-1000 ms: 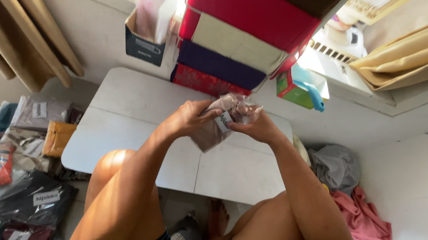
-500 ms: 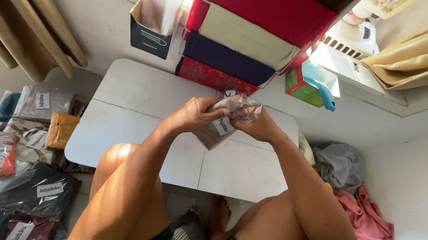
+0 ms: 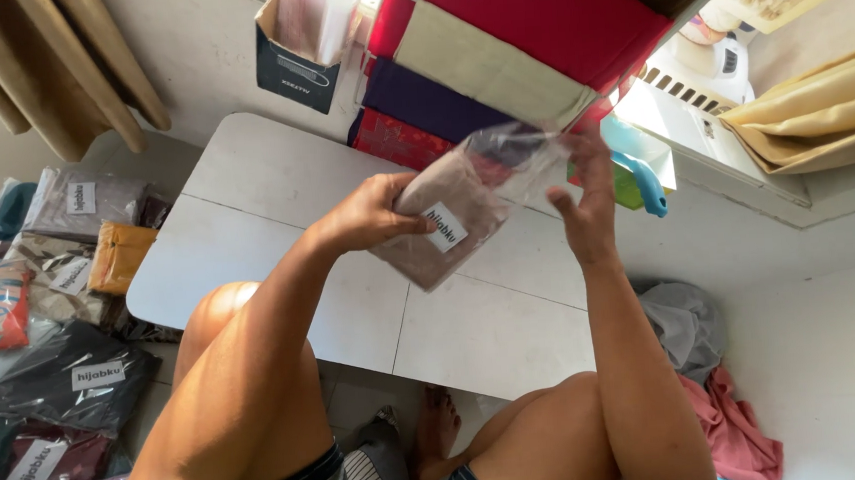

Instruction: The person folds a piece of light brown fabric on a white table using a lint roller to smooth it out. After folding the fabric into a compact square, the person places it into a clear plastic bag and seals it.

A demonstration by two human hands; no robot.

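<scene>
clear plastic packet of folded brown cloth | long axis: near-left to far-right | left hand clamps near-left end | right hand flat-fingered at far-right end

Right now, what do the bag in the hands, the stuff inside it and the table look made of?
Bag: thin clear plastic film, glossy; it shows glare and crinkles, and the contents show through.
Contents: folded cloth, matte brownish-mauve with a soft weave look; the fibre can't be told.
Table: smooth white panels with straight seams, likely laminate or plastic; low sheen, no grain.
Left hand grips the bag; right hand touches its top.
</scene>
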